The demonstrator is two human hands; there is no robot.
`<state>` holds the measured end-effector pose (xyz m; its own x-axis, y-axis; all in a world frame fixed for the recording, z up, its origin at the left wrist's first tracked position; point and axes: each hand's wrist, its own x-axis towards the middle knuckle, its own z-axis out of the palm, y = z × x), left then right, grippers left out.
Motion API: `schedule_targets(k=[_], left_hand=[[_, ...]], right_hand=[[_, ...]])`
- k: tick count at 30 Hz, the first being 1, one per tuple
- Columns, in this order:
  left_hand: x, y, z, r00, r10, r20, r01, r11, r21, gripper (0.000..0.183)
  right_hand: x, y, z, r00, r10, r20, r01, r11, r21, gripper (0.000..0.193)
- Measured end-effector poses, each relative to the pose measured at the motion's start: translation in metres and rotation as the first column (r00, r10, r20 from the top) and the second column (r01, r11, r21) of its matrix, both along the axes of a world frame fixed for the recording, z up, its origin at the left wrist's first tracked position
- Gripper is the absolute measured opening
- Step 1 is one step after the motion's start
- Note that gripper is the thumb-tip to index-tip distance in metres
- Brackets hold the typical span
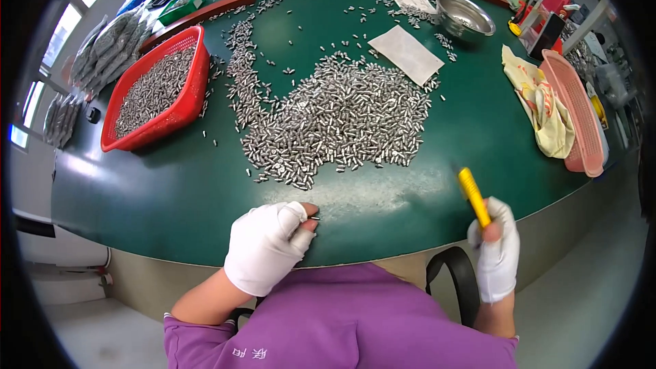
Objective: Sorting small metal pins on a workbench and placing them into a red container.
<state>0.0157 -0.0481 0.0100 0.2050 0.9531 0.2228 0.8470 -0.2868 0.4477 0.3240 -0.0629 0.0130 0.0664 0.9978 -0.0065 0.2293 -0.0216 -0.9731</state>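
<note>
My left hand (268,244), in a white glove with bare fingertips, is closed in a pinch near the table's front edge. Between its thumb and finger shows the end of a small metal part (314,218). On the right, my gloved right hand (497,242) grips a yellow-handled tool (473,195), held upward at a slant; its dark tip is thin and blurred, so its kind is unclear. Beyond both hands a large heap of small silvery metal parts (342,113) covers the middle of the green table (383,236).
A red plastic basket (193,106) full of the same parts stands at the left. Paper (406,55) lies against the heap's far right side, near a steel bowl (466,17). At the right are a cream cloth (540,106) and a pink basket (574,109). Bagged parts (113,48) sit far left.
</note>
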Motion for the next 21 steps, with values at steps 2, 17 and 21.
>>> schedule_targets(k=[2,17,21], left_hand=[[-0.003,0.0,-0.003,1.0,0.002,-0.001,-0.002,1.0,-0.002,0.012],[0.003,-0.008,-0.005,0.991,0.061,0.116,-0.047,0.992,-0.118,0.015],[0.002,-0.009,-0.004,0.993,0.06,0.097,-0.048,0.992,-0.118,0.016]], right_hand=[[-0.013,-0.02,-0.014,0.972,0.233,0.009,-0.229,0.961,-0.152,0.072],[-0.068,-0.013,-0.014,0.522,0.482,0.703,-0.679,0.734,0.001,0.056],[-0.069,-0.014,-0.016,0.543,0.496,0.678,-0.689,0.725,0.022,0.057]])
